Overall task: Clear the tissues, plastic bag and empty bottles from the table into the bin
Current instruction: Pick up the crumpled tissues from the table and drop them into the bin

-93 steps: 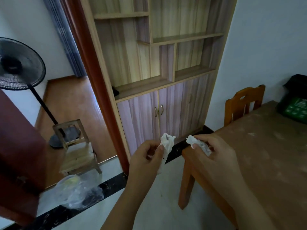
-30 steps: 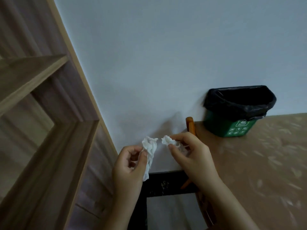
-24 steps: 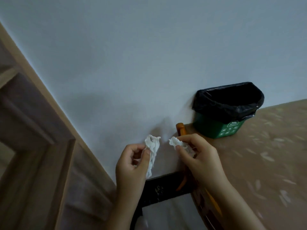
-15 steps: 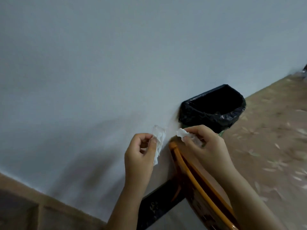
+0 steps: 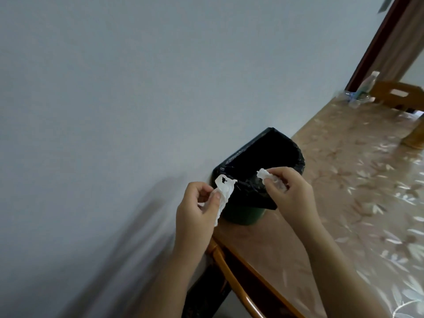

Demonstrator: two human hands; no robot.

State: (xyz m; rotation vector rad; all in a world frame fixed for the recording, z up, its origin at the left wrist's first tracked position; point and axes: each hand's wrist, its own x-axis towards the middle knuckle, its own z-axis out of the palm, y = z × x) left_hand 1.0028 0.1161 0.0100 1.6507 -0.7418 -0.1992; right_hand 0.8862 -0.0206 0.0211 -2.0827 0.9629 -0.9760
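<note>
A green bin [image 5: 243,215] lined with a black bag [image 5: 263,161] stands on the table corner against the wall. My left hand [image 5: 197,210] pinches a crumpled white tissue [image 5: 223,190] at the bin's near left rim. My right hand [image 5: 289,191] grips a second white tissue [image 5: 263,174] just over the bin's near rim. At the table's far end lie clear plastic bottles [image 5: 364,88] and what looks like clear plastic.
The table [image 5: 358,203] carries a leaf-patterned cover and runs to the right along a pale wall [image 5: 137,88]. A wooden chair back [image 5: 399,96] stands at the far end, another chair's curved rail [image 5: 231,276] right below my arms. A dark door frame [image 5: 378,40] rises top right.
The view has swung right from the cabinet to the table. Both hands, each still holding its tissue, have moved up to the bin's rim, and the bin looks much nearer.
</note>
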